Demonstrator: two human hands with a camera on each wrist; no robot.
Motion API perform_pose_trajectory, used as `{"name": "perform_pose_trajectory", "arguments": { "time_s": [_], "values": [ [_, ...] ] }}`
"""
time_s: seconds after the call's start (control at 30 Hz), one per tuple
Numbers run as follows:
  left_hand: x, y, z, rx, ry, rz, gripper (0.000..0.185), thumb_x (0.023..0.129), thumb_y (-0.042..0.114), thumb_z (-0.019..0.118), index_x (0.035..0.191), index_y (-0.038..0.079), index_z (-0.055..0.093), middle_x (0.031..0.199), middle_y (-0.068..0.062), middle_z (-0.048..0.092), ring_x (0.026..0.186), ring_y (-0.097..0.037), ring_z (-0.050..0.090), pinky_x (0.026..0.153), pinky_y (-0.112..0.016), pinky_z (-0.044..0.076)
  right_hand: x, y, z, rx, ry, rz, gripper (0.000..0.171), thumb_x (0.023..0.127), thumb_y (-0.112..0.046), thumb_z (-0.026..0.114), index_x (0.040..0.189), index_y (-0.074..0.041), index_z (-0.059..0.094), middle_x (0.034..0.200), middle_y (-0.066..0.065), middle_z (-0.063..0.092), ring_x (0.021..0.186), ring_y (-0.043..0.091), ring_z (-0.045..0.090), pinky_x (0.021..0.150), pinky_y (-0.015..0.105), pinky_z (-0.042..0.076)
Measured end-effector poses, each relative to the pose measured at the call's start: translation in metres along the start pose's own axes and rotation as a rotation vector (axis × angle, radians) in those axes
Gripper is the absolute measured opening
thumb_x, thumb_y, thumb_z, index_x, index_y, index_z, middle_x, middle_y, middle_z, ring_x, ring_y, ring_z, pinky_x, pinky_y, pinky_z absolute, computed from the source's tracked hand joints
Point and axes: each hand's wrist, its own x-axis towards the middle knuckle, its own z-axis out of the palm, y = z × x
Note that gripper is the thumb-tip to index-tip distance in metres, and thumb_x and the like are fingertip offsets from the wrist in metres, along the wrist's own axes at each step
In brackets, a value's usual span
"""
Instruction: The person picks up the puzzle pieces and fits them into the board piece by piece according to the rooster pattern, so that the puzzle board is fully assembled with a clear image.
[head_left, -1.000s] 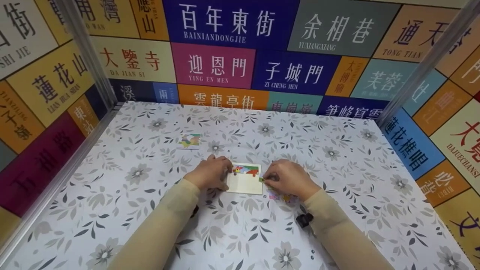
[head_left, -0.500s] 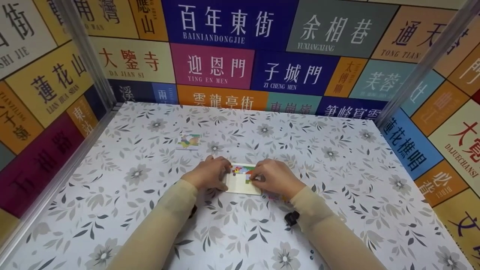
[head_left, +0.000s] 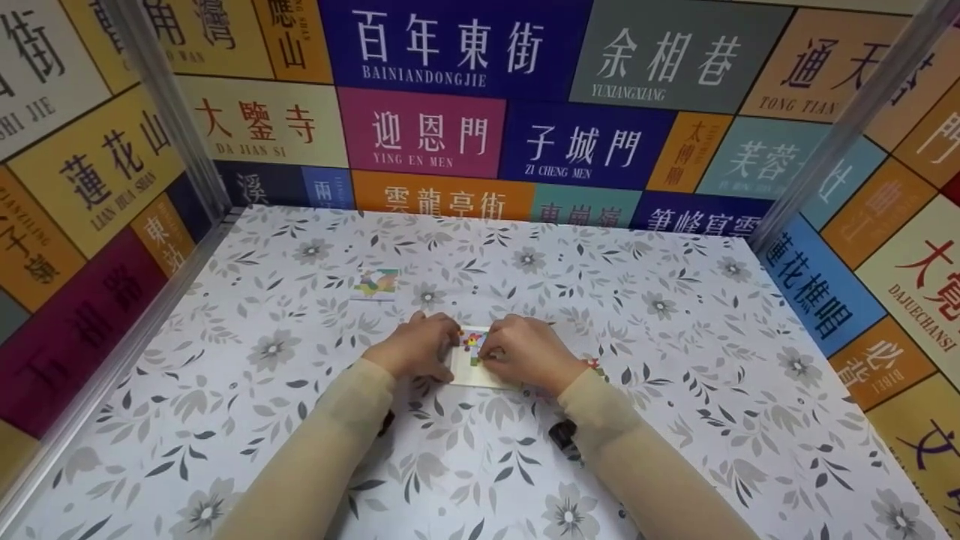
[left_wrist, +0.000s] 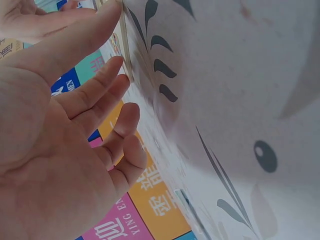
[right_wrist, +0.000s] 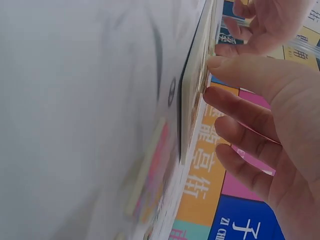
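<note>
A small pale puzzle tray lies on the table, with colourful puzzle pieces along its far side. My left hand holds the tray's left end, thumb at the near corner and fingertips at the far one. Over the tray, my right hand pinches a small green-edged puzzle piece between thumb and forefinger. Its fingers cover the tray's right part. In the right wrist view, the thumb and forefinger meet right at the tray's upper face, and the pinched piece is mostly hidden.
Loose puzzle pieces lie right of the tray, partly behind the right hand; the right wrist view shows them beside it. A square picture card lies further back on the left. Sign-printed walls border the flower-patterned table.
My right hand has moved left with the piece, from beside the tray's right edge to over its middle. The left hand has stayed at the tray's left end.
</note>
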Motion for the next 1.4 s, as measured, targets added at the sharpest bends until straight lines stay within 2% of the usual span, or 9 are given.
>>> {"name": "perform_pose_trajectory", "arguments": {
  "time_s": [0.2,0.43,1.03,1.27,1.4],
  "values": [
    [0.000,0.002,0.000,0.004,-0.006,-0.022,0.055,0.074,0.018,0.093,0.121,0.007,0.068,0.130,-0.006,0.064,0.108,-0.030,0.050,0.095,-0.047,0.048,0.008,-0.003,0.003,-0.015,-0.018,-0.014,0.011,0.086,-0.018,0.081,0.092,-0.026,0.084,0.091,-0.009,0.074,0.086,0.014,0.068,0.076,0.034,0.057],
    [-0.001,0.005,-0.002,0.004,0.002,-0.011,0.056,0.073,0.016,0.093,0.122,0.007,0.067,0.128,-0.008,0.064,0.110,-0.032,0.050,0.096,-0.049,0.048,0.014,-0.005,0.003,-0.026,-0.032,-0.019,0.011,0.087,-0.019,0.081,0.093,-0.026,0.084,0.091,-0.008,0.073,0.085,0.015,0.067,0.074,0.036,0.057],
    [-0.003,0.005,-0.004,-0.009,-0.011,-0.005,0.057,0.074,0.016,0.092,0.124,0.006,0.067,0.130,-0.009,0.063,0.112,-0.033,0.051,0.098,-0.053,0.048,0.013,-0.008,0.005,0.050,-0.044,-0.050,0.012,0.090,-0.014,0.079,0.098,-0.020,0.085,0.102,-0.002,0.073,0.095,0.020,0.066,0.082,0.038,0.057],
    [-0.001,0.004,-0.003,0.005,-0.010,-0.010,0.058,0.074,0.016,0.093,0.125,0.006,0.066,0.129,-0.010,0.063,0.112,-0.034,0.051,0.097,-0.053,0.048,0.015,-0.006,0.005,0.057,-0.054,-0.029,0.012,0.091,-0.016,0.078,0.100,-0.022,0.084,0.103,-0.003,0.072,0.097,0.018,0.065,0.084,0.037,0.056],
    [-0.001,0.003,-0.001,0.020,-0.028,-0.036,0.059,0.075,0.017,0.092,0.127,0.008,0.065,0.128,-0.008,0.063,0.114,-0.034,0.051,0.099,-0.051,0.048,0.012,-0.006,0.005,0.080,-0.075,0.001,0.016,0.089,-0.014,0.077,0.101,-0.021,0.084,0.104,-0.003,0.071,0.097,0.017,0.066,0.084,0.037,0.056]
  ]
}}
